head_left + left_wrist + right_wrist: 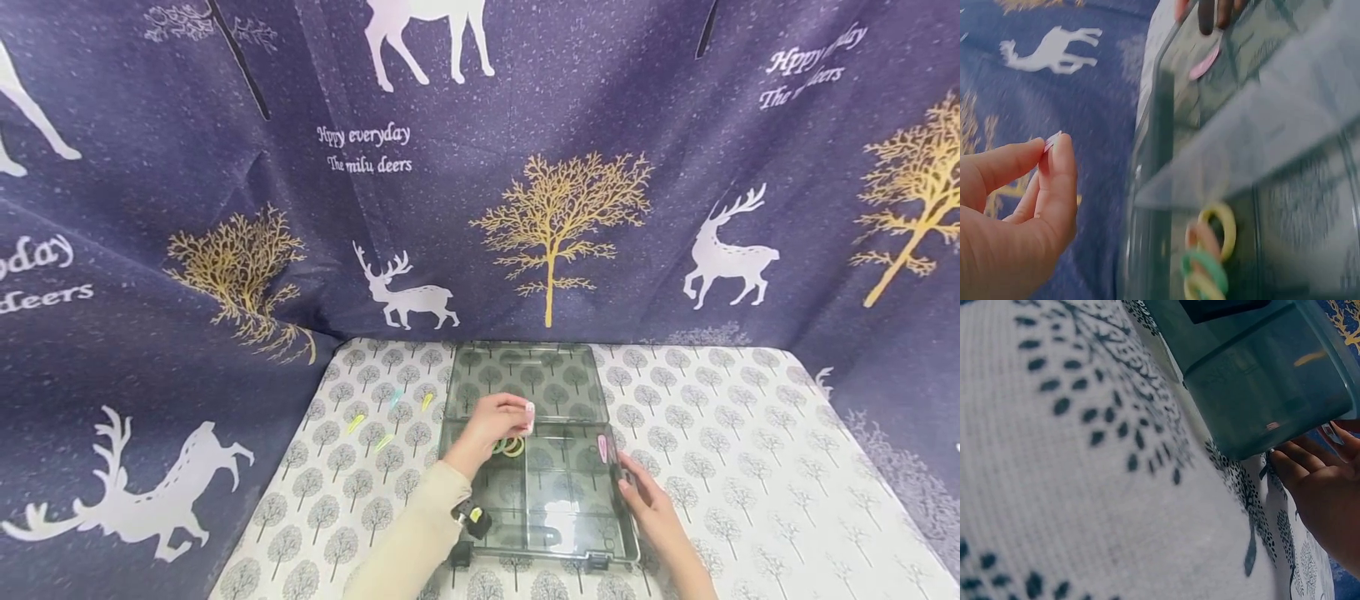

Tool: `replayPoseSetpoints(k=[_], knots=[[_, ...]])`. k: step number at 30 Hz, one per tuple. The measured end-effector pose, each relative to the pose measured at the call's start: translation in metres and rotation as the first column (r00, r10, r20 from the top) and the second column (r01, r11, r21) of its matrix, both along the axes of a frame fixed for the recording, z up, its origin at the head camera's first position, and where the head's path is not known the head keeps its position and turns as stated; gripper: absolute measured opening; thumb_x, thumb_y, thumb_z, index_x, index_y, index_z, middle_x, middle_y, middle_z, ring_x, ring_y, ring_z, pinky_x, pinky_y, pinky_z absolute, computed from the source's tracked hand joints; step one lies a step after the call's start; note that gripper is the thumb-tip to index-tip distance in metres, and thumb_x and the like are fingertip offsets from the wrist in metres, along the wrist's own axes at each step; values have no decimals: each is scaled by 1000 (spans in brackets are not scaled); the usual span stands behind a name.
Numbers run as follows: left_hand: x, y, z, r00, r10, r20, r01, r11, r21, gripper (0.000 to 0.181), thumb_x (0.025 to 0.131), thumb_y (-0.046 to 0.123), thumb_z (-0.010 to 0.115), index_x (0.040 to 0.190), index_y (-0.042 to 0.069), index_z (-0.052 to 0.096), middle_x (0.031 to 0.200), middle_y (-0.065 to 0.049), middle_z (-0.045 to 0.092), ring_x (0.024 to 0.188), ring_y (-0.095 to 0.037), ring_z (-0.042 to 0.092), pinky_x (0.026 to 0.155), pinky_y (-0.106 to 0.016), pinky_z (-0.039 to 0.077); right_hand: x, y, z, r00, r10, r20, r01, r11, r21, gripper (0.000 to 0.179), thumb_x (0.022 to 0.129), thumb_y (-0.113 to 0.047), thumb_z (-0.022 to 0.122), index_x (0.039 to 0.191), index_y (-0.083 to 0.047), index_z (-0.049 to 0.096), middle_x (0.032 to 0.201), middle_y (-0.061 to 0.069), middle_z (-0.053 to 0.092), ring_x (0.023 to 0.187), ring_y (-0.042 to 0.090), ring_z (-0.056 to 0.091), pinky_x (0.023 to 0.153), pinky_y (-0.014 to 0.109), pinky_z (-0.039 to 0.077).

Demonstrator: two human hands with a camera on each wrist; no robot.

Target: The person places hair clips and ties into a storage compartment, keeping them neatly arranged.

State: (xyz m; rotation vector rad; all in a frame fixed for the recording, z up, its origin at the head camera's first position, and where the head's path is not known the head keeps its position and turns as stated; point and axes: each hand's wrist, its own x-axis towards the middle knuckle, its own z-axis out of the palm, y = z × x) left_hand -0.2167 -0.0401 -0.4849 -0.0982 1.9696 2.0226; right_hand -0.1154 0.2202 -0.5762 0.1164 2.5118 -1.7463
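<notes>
Between thumb and fingertips, my left hand (497, 421) pinches a small pink hair clip (1052, 142), seen nearly edge-on, above the clear divided box (527, 487). Below that hand, several hair ties (513, 448) in yellow, green and pink lie in the box's left compartment. One pink hair clip (602, 448) lies inside near the far right corner. My right hand (651, 504) rests against the outside of the right wall, its fingers touching the plastic near the rim. The box stands with its lid (528, 383) laid back.
Several hair clips lie on the tree-print cloth left of the box: a yellow clip (356, 424), a green clip (385, 442), a blue clip (396, 398) and another yellow clip (427, 402). A dark blue curtain (465, 208) hangs behind the table.
</notes>
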Motion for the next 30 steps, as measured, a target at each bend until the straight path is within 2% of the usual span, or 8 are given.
replayPoseSetpoints(k=[3,7,10,16,21,26,30], knots=[[-1,19,-1,1000,-21,8,21,1000,21,27,82,-8,67,108,-9,62,90,-16,70,69,-15,66,70,-29,62,0,0,0,1000,3,-5,-3,1000,-1,53,100,-33,48,147,-11,36,152,24,27,139,47,21,109,58,29],[-1,43,-6,999,-29,42,27,999,44,26,82,-10,66,108,-10,63,90,-15,68,71,-17,67,71,-31,62,0,0,0,1000,5,23,-5,1000,-7,53,101,-33,47,148,-12,34,153,24,25,140,46,19,112,58,26],[-2,59,-15,997,4,83,-9,998,64,22,82,-12,65,104,-10,64,89,-16,68,71,-19,68,71,-31,62,0,1,-1,999,5,39,-4,1000,-17,54,101,-34,47,148,-12,33,154,22,24,141,45,18,113,57,25],[-1,87,-31,986,84,143,-96,992,86,16,79,-16,62,94,-9,65,80,-17,68,59,-13,62,68,-32,62,0,2,-1,1000,1,19,0,999,-43,54,100,-34,49,147,-11,35,154,22,24,139,46,20,109,59,29],[4,103,-36,981,121,149,-129,991,45,16,77,-19,60,86,-6,64,73,-16,65,55,-14,60,66,-34,63,0,1,0,1000,5,3,-5,999,-52,53,100,-31,50,147,-10,35,154,23,24,139,48,19,111,61,26],[8,117,-41,978,158,136,-158,987,-11,14,75,-20,61,83,-9,64,66,-13,63,54,-16,61,63,-35,62,-1,1,1,1000,7,23,-6,999,-36,55,100,-34,49,148,-12,34,154,23,23,140,47,17,111,62,25],[10,125,-45,979,163,119,-160,986,-37,16,72,-21,62,84,-12,64,58,-6,58,53,-13,59,59,-32,62,-1,0,0,1000,9,4,-9,999,-34,53,100,-32,49,147,-11,35,153,23,25,139,48,19,110,60,27]])
